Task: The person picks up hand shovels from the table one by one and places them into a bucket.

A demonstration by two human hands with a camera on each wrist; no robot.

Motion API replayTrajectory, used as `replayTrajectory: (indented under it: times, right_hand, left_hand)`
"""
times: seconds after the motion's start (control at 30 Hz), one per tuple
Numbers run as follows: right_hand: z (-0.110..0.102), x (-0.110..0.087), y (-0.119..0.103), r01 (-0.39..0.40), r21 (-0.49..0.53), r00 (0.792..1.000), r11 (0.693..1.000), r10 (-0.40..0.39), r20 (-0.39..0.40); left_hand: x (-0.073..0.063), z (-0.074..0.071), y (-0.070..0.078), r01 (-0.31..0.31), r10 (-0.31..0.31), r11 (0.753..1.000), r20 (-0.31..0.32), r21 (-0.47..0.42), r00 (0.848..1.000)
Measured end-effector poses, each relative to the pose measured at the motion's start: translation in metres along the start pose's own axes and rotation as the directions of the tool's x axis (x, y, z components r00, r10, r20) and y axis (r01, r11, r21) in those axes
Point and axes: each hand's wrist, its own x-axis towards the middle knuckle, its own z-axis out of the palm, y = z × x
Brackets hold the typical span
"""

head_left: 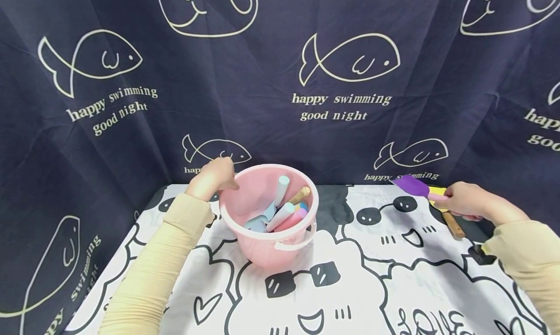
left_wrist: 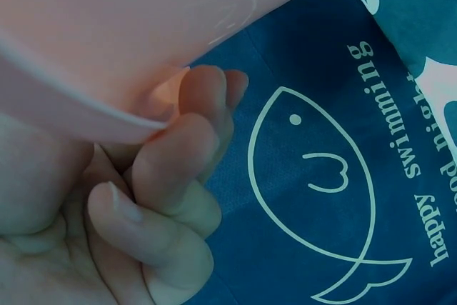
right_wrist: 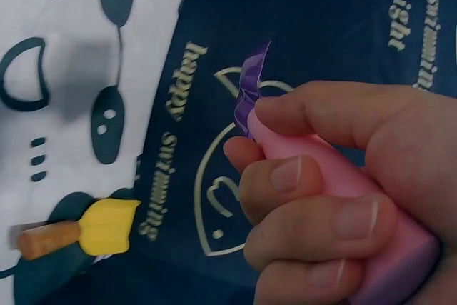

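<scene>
My left hand (head_left: 214,175) grips the rim of a pink bucket (head_left: 269,251) at its left side, with the fingers bent over the edge. Inside the bucket lie several toy shovels, among them a light blue shovel (head_left: 255,223), a pink handle (head_left: 290,220) and a wooden handle (head_left: 300,195). Over at the right, my right hand (head_left: 472,200) holds a toy shovel (head_left: 411,185) by its pink handle, the purple blade pointing left and raised above the table. In the right wrist view, my fingers wrap around that handle (right_wrist: 335,169).
A yellow shovel (right_wrist: 109,226) with a wooden handle lies on the table below my right hand. The white cloth (head_left: 350,296) has black cartoon drawings. A dark curtain (head_left: 280,145) with fish prints hangs right behind the table. The bucket's white handle (head_left: 297,245) hangs at its front right.
</scene>
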Motion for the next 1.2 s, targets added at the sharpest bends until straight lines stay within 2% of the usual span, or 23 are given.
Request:
replayTrajectory:
  times: [0.2,0.8,1.2]
  right_hand:
    - [-0.014,-0.006,-0.025,0.031,-0.052,0.998,0.998,-0.034,-0.058]
    - [-0.04,-0.01,-0.078,0.114,-0.114,0.983,0.987,-0.129,-0.13]
    - [-0.052,-0.009,-0.112,0.193,-0.207,0.951,0.959,-0.235,-0.203]
  left_hand:
    - [0.0,-0.001,0.001,0.007,-0.007,1.0,0.001,0.001,1.0]
    - [-0.001,-0.001,0.0,0.011,-0.011,1.0,0.013,0.012,1.0]
    - [0.0,-0.001,0.001,0.007,-0.007,1.0,0.007,0.006,1.0]
